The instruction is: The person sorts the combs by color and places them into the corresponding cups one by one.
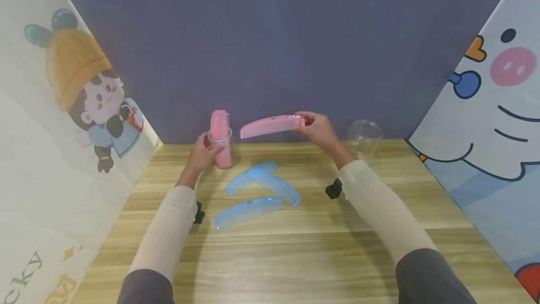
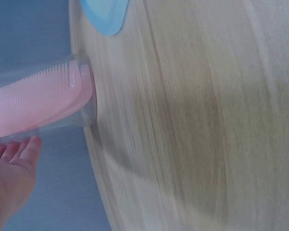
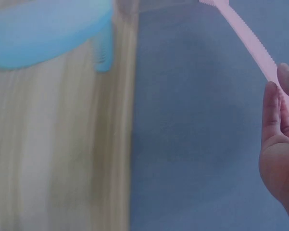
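At the back left of the table, my left hand (image 1: 203, 155) holds a clear plastic cup (image 2: 90, 113) around its side, just under the rim. Pink combs (image 1: 219, 125) stand inside that cup, their upper ends poking above it; the left wrist view shows two lower ends near its bottom. To the right, my right hand (image 1: 319, 131) pinches another pink comb (image 1: 270, 126) by one end. This comb is raised above the table, lying roughly level with its teeth downward, and its free end points toward the cup.
Three blue combs lie mid-table: one blue comb (image 1: 249, 211) nearer the front, and a blue comb (image 1: 278, 186) crossing over another blue comb (image 1: 237, 184). A second clear cup (image 1: 366, 136) stands at the back right, behind my right forearm. A dark wall (image 1: 278, 50) rises behind the table.
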`<action>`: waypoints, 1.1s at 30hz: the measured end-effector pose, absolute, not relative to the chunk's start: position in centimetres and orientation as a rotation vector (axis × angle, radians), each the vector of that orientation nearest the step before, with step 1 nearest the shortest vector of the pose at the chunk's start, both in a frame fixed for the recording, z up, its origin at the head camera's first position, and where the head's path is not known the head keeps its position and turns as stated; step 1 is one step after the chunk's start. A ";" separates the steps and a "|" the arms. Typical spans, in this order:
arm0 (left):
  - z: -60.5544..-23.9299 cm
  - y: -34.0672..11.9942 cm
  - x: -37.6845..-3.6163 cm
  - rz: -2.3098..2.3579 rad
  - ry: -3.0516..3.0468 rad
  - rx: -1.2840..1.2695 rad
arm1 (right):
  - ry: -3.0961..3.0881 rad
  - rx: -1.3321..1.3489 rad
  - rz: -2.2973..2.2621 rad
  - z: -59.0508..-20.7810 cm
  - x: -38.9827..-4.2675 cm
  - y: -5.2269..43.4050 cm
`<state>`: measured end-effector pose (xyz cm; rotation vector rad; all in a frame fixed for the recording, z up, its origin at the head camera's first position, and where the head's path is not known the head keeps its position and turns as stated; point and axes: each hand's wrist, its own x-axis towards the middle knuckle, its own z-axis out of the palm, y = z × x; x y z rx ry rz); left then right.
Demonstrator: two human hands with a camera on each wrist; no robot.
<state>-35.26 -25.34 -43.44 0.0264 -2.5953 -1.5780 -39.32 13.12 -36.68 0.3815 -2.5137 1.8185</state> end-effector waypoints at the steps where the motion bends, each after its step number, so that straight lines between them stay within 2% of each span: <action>1: -43.4 -25.3 -35.3 -1.586 -2.590 0.030 | -2.515 0.389 1.824 -36.3 -39.5 12.7; 14: -43.3 -25.2 -35.2 -1.586 -2.583 0.028 | -2.516 0.472 1.804 -34.1 -40.6 7.5; 33: -43.7 -25.6 -35.4 -1.603 -2.559 0.017 | -2.537 0.578 1.632 -34.5 -41.9 2.8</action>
